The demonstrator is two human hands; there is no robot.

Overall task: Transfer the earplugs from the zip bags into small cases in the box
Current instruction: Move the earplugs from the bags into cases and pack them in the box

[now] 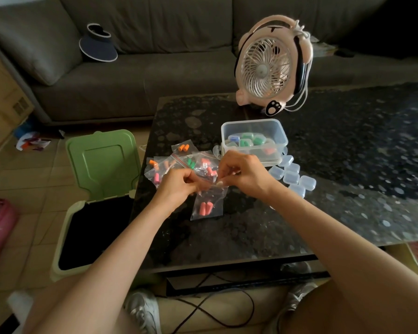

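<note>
A clear zip bag (209, 204) with two pink earplugs (205, 209) hangs above the dark table. My left hand (179, 184) and my right hand (244, 173) both pinch its top edge. Behind my hands lies a pile of zip bags (176, 160) with orange, pink and green earplugs. The clear plastic box (255, 127) stands further back and holds several small cases with green and blue earplugs. Several empty clear small cases (293, 175) lie on the table to the right of my right hand.
A pink fan (268, 66) stands at the table's far edge. A green bin (94, 203) with its lid up sits left of the glass-topped table (348, 189). A grey sofa (130, 75) runs behind. Cables lie on the floor by my shoes.
</note>
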